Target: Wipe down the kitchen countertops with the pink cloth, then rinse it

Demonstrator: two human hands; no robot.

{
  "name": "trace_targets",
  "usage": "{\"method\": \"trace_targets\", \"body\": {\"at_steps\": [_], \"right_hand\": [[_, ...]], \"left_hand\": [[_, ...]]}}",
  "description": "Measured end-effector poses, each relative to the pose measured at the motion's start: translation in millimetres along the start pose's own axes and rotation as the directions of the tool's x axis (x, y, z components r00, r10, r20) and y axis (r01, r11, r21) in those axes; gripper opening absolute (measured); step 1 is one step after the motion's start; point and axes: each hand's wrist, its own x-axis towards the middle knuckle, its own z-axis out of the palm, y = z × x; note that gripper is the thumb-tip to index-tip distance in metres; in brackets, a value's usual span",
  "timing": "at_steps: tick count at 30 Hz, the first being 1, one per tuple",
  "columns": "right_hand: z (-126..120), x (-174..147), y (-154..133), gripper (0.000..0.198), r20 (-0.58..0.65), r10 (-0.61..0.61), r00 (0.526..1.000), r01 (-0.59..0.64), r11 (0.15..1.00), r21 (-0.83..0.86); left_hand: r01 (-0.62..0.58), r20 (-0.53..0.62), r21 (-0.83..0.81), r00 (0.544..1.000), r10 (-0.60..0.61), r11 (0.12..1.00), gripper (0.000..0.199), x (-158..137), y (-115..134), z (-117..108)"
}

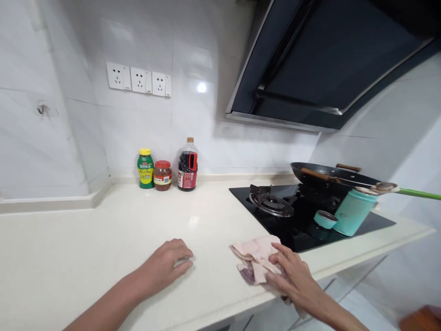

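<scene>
Work with the cloth (257, 250) seems unfinished: it lies crumpled under the right hand (296, 276), grip unclear, the left hand (167, 263) empty, fingers apart.

L arm (112, 296) bare, in from bottom L of view, angled up & inward; wrist approx. straight. L hand (167, 264) back-up, fingers (182, 250) bunched tog. & lightly bent, pointing R; L thumb (183, 267) just below them, w/ a small gap btwn. R arm (339, 315) also bare, in from bottom R, slanting up & L. R hand (294, 276) back-up too, fingers bent, pointing up-L; R thumb (277, 281) stretched L, lower than index finger (284, 249), tips apart. Hands well apart, approx. same ht. in view; R's underside hidden.
</scene>
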Motion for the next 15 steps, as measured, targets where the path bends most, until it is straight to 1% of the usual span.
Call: {"method": "trace_targets", "body": {"at_steps": [3, 5, 7, 9, 11, 13, 15], "right_hand": [[-4.0, 23.6, -24.2, 0.043, 0.05, 0.061, 0.997, -0.062, 0.998, 0.02], [-1.7, 41.2, -52.2, 0.045, 0.056, 0.075, 0.996, -0.075, 0.997, -0.006], [3.7, 50.1, -89.1, 0.048, 0.097, 0.036, 0.995, -0.035, 0.999, -0.009], [11.2, 47.5, -131.1, 0.055, 0.184, -0.055, 0.981, 0.046, 0.997, 0.054], [21.2, 36.1, -171.7, 0.059, 0.257, -0.19, 0.948, 0.15, 0.974, 0.17], [34.0, 22.0, -204.0, 0.055, 0.255, -0.353, 0.9, 0.275, 0.914, 0.297], [47.0, 10.8, -223.2, 0.047, 0.195, -0.479, 0.856, 0.386, 0.842, 0.376]], "left_hand": [[0.018, -0.015, -0.017, 1.0, -0.018, 1.0, 0.026, 2.3, -0.3, -4.1], [0.039, -0.061, -0.03, 0.997, -0.041, 0.999, 0.028, 3.8, -3.9, -8.7], [0.058, -0.126, -0.046, 0.99, -0.063, 0.997, 0.031, 4.7, -9.5, -13.6], [0.072, -0.185, -0.063, 0.979, -0.082, 0.995, 0.034, 4.6, -15.0, -17.4], [0.081, -0.217, -0.085, 0.971, -0.098, 0.993, 0.035, 4.0, -18.7, -19.0], [0.086, -0.22, -0.119, 0.969, -0.111, 0.989, 0.036, 3.0, -19.5, -18.4], [0.086, -0.197, -0.156, 0.973, -0.117, 0.984, 0.037, 2.0, -17.7, -16.5]]}}
